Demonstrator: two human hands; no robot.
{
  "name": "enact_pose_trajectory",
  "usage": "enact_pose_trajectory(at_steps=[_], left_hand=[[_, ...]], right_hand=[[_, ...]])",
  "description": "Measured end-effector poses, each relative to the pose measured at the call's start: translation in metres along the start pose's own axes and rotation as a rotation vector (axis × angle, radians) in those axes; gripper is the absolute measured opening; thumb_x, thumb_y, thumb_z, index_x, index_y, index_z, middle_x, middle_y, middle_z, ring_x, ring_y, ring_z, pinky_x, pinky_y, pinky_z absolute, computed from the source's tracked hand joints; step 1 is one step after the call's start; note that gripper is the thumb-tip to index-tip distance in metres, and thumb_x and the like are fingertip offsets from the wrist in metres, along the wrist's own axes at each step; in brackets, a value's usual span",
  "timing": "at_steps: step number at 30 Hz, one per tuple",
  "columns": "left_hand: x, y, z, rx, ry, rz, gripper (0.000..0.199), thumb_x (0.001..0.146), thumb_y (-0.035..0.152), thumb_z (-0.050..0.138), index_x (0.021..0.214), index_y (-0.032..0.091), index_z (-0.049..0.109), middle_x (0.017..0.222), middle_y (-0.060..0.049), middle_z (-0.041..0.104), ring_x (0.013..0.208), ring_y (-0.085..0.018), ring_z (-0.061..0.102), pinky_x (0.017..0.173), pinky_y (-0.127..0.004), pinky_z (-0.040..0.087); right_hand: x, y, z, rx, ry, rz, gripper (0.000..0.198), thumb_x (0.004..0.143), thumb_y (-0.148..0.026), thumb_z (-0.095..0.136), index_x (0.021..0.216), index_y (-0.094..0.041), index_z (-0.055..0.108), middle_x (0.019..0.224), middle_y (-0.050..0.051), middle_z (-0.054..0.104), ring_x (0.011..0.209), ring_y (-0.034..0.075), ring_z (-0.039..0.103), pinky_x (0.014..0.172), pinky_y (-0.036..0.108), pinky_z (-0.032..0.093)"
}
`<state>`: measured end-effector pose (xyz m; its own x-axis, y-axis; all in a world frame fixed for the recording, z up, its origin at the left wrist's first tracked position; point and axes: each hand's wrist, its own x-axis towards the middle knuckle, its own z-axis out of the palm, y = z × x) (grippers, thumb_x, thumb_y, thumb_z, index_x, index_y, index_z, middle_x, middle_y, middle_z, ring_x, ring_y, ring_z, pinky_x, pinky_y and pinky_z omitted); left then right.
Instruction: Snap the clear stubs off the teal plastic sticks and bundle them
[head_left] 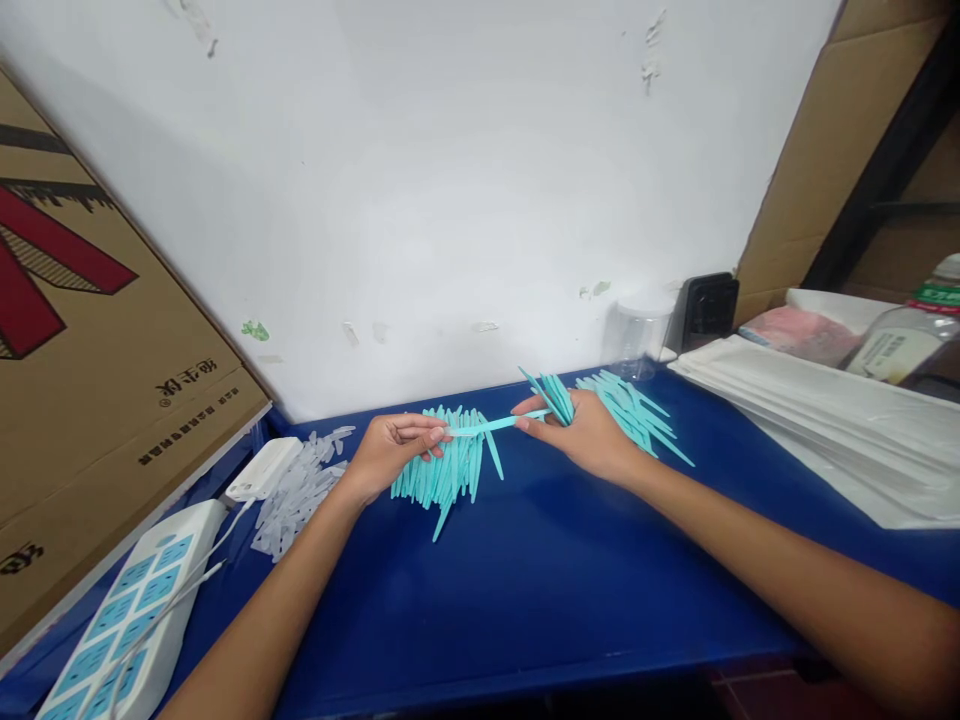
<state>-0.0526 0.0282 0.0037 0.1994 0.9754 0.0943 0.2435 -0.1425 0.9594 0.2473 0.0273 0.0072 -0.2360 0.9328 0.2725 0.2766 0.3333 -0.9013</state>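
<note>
A slim turquoise plastic stick (pixel 495 426) stretches between both hands. My left hand (pixel 391 450) pinches its left end, where a small translucent cap or sleeve seems to sit between thumb and fingers. With thumb and forefinger, my right hand (pixel 589 435) grips the stick's other end, and a fanned bunch of turquoise sticks (pixel 556 398) is tucked in its fingers. Below and behind the left hand lies a pile of similar sticks (pixel 450 470). Another heap of turquoise sticks (pixel 637 415) rests beyond the right hand. Small translucent caps (pixel 296 495) are scattered left of my left forearm.
On the blue table (pixel 480 600), a white power strip (pixel 135 620) with cables and a white adapter (pixel 262 468) occupy the left side. A clear jar (pixel 641 340) stands by the wall. White plastic sheets or bags (pixel 817 430) and a bottle (pixel 911 325) lie at right. A cardboard box (pixel 112 400) borders the left.
</note>
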Motion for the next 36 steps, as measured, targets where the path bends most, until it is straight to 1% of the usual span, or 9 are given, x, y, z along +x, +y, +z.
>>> enact_pose_trajectory(at_steps=[6, 11, 15, 20, 25, 28, 30, 32, 36], left_hand=[[-0.004, 0.003, 0.011, -0.015, 0.016, 0.013, 0.031, 0.079, 0.040, 0.084, 0.093, 0.013, 0.079, 0.083, -0.011, 0.080, 0.070, -0.020, 0.074, 0.060, -0.027, 0.053], [-0.005, 0.002, 0.017, -0.049, 0.026, 0.028, 0.031, 0.079, 0.038, 0.084, 0.094, 0.013, 0.079, 0.085, -0.011, 0.080, 0.069, -0.021, 0.075, 0.057, -0.027, 0.053], [-0.006, 0.004, 0.017, -0.050, 0.033, 0.025, 0.032, 0.078, 0.039, 0.085, 0.094, 0.012, 0.079, 0.080, -0.011, 0.080, 0.067, -0.021, 0.074, 0.056, -0.026, 0.052], [-0.009, 0.007, 0.026, 0.008, -0.013, 0.031, 0.033, 0.079, 0.041, 0.083, 0.096, 0.013, 0.078, 0.074, -0.010, 0.079, 0.069, -0.023, 0.075, 0.058, -0.027, 0.053], [-0.013, 0.008, 0.035, 0.360, -0.012, 0.159, 0.034, 0.085, 0.047, 0.076, 0.104, 0.020, 0.079, 0.088, -0.006, 0.081, 0.082, -0.023, 0.075, 0.071, -0.031, 0.057], [-0.010, 0.008, 0.014, 0.766, 0.181, 0.303, 0.035, 0.093, 0.048, 0.065, 0.114, 0.023, 0.077, 0.094, -0.005, 0.080, 0.085, -0.024, 0.073, 0.078, -0.034, 0.055], [-0.006, 0.006, -0.013, 1.080, 0.330, 0.307, 0.035, 0.098, 0.045, 0.057, 0.114, 0.021, 0.077, 0.098, -0.009, 0.078, 0.090, -0.027, 0.071, 0.083, -0.039, 0.053], [-0.003, 0.000, -0.043, 1.332, 0.429, 0.200, 0.035, 0.099, 0.038, 0.052, 0.116, 0.019, 0.075, 0.101, -0.012, 0.077, 0.098, -0.033, 0.068, 0.083, -0.042, 0.052], [0.001, -0.018, -0.090, 1.570, 0.396, -0.047, 0.035, 0.095, 0.024, 0.048, 0.117, 0.016, 0.075, 0.110, -0.016, 0.074, 0.107, -0.035, 0.065, 0.084, -0.042, 0.052]], right_hand=[[-0.004, 0.000, 0.007, 0.042, -0.017, 0.007, 0.027, 0.079, -0.041, 0.078, 0.093, -0.018, 0.081, 0.056, -0.003, 0.052, 0.050, 0.010, 0.036, 0.050, 0.027, 0.029], [-0.007, -0.005, 0.009, 0.074, -0.071, 0.041, 0.025, 0.076, -0.038, 0.081, 0.090, -0.018, 0.082, 0.073, 0.004, 0.074, 0.063, 0.016, 0.061, 0.058, 0.029, 0.044], [-0.007, -0.008, 0.009, 0.112, -0.113, 0.069, 0.024, 0.076, -0.036, 0.082, 0.091, -0.018, 0.081, 0.081, 0.007, 0.079, 0.078, 0.022, 0.072, 0.069, 0.032, 0.052], [-0.012, -0.006, 0.007, 0.091, -0.305, 0.035, 0.023, 0.079, -0.040, 0.079, 0.086, -0.018, 0.079, 0.076, 0.005, 0.078, 0.068, 0.018, 0.069, 0.061, 0.028, 0.049], [-0.015, -0.007, 0.009, -0.092, -0.441, 0.002, 0.030, 0.086, -0.046, 0.071, 0.073, -0.018, 0.072, 0.062, 0.001, 0.071, 0.051, 0.013, 0.056, 0.049, 0.025, 0.039], [-0.008, 0.002, 0.005, -0.292, -0.285, -0.061, 0.034, 0.091, -0.045, 0.063, 0.070, -0.019, 0.064, 0.064, 0.001, 0.068, 0.054, 0.014, 0.056, 0.053, 0.025, 0.039], [0.000, 0.012, -0.001, -0.563, -0.122, -0.027, 0.032, 0.092, -0.043, 0.060, 0.071, -0.019, 0.063, 0.065, 0.003, 0.068, 0.057, 0.017, 0.060, 0.055, 0.027, 0.038], [0.007, 0.022, -0.007, -0.895, -0.033, 0.043, 0.027, 0.093, -0.039, 0.058, 0.076, -0.019, 0.064, 0.069, 0.006, 0.070, 0.065, 0.021, 0.065, 0.055, 0.028, 0.035], [0.009, 0.028, -0.011, -1.037, 0.037, 0.087, 0.022, 0.094, -0.034, 0.059, 0.100, -0.015, 0.067, 0.080, 0.012, 0.073, 0.074, 0.028, 0.068, 0.057, 0.030, 0.034]])
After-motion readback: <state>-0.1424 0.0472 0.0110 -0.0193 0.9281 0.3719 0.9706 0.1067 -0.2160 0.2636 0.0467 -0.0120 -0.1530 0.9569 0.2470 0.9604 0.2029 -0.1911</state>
